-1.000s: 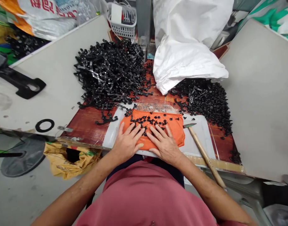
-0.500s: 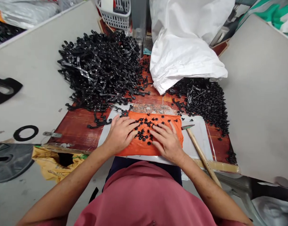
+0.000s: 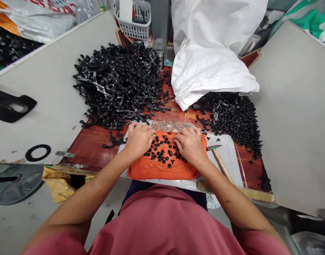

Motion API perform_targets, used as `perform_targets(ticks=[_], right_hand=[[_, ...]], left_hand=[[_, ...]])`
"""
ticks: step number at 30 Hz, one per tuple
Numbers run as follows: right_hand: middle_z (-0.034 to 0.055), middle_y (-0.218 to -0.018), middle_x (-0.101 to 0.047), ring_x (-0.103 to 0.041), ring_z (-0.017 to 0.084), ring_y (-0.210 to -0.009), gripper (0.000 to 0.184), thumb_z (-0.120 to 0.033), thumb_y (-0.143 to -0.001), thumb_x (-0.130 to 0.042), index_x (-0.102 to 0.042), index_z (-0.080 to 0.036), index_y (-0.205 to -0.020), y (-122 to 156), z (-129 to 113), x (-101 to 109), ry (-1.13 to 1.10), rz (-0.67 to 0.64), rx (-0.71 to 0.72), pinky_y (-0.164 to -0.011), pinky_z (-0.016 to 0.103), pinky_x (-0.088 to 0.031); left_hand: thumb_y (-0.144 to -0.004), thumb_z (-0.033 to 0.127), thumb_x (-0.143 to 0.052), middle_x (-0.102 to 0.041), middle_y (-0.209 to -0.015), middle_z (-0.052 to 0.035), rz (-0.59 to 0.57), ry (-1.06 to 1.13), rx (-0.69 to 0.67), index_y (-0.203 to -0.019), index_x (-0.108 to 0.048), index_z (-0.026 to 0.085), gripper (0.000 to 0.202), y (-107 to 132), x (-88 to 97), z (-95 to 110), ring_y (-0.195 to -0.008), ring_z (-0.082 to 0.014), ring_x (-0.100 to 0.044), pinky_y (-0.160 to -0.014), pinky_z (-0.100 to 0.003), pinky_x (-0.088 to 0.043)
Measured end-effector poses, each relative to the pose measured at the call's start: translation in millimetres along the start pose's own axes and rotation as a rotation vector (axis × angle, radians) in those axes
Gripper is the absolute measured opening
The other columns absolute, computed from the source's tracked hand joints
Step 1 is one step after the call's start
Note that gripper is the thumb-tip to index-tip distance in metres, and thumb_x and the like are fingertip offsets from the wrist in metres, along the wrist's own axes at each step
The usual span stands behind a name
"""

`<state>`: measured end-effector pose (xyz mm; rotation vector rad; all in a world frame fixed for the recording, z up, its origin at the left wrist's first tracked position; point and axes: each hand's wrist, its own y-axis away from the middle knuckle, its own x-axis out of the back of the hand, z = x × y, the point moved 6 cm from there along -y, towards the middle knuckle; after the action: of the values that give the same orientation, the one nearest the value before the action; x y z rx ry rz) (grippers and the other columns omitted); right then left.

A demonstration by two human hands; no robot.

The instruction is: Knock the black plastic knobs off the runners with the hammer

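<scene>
An orange cloth (image 3: 162, 170) lies on a white board (image 3: 226, 156) at the near edge of the wooden table. Several small black round parts (image 3: 161, 152) are scattered on the cloth between my hands. My left hand (image 3: 139, 140) sits at the cloth's far left corner with its fingers curled down over the edge. At the far right corner my right hand (image 3: 190, 143) does the same, fingers curled on the cloth. A hammer (image 3: 220, 159) with a wooden handle lies just right of my right hand.
A big heap of black metal strips (image 3: 117, 81) fills the table's far left. A smaller heap of black parts (image 3: 234, 117) lies at the right under a white sack (image 3: 210, 67). Grey boards flank the table; a white basket (image 3: 135, 21) stands behind.
Both hands slid from lying flat on the cloth's near half to its far edge, and their fingers curled. The small black parts now lie between and behind the hands.
</scene>
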<state>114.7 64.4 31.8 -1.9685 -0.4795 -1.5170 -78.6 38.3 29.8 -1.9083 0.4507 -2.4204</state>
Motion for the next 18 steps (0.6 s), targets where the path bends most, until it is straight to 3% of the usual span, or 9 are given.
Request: perform_targets(ticks=[6,9,14,18], right_hand=[[0.0083,-0.092,-0.073,-0.054,0.029,-0.1,0.023,-0.026,-0.101,-0.058,-0.077,-0.024,-0.089,-30.7,-12.4,-20.6,0.028,-0.054,0.095,-0.093,0.046,-0.032],[0.0088,-0.091,-0.073,-0.053,0.028,-0.098,0.027,-0.025,-0.102,-0.053,-0.076,-0.022,-0.087,-33.8,-11.5,-25.0,0.032,-0.055,0.123,-0.096,0.047,-0.03],[0.0082,-0.089,-0.07,-0.051,0.027,-0.099,0.034,-0.02,-0.105,-0.046,-0.076,-0.021,-0.09,-23.7,-3.7,-19.8,0.068,-0.028,0.167,-0.11,0.051,-0.021],[0.0041,-0.089,-0.071,-0.053,0.025,-0.097,0.028,-0.021,-0.102,-0.052,-0.079,-0.025,-0.094,-9.4,1.1,-6.4,-0.001,-0.007,0.175,-0.116,0.052,-0.017]], left_hand=[[-0.091,0.026,-0.065,-0.07,-0.088,-0.0067,-0.133,0.064,-0.065,-0.083,-0.076,0.024,0.015,-12.9,-8.1,32.3,-0.095,-0.0281,-0.059,-0.088,-0.047,-0.039],[-0.091,0.025,-0.064,-0.069,-0.09,-0.0099,-0.096,0.001,-0.095,-0.082,-0.073,0.021,0.013,-9.6,-13.5,46.3,-0.098,-0.0302,-0.058,-0.087,-0.048,-0.038],[-0.091,0.023,-0.065,-0.069,-0.09,-0.0088,-0.058,0.0,-0.055,-0.086,-0.07,0.021,0.008,-6.4,-21.4,46.6,-0.096,-0.0295,-0.057,-0.086,-0.047,-0.037],[-0.093,0.028,-0.065,-0.069,-0.088,-0.0061,-0.083,0.077,-0.025,-0.087,-0.072,0.023,0.011,-2.5,-16.1,37.9,-0.094,-0.0274,-0.057,-0.087,-0.045,-0.036]])
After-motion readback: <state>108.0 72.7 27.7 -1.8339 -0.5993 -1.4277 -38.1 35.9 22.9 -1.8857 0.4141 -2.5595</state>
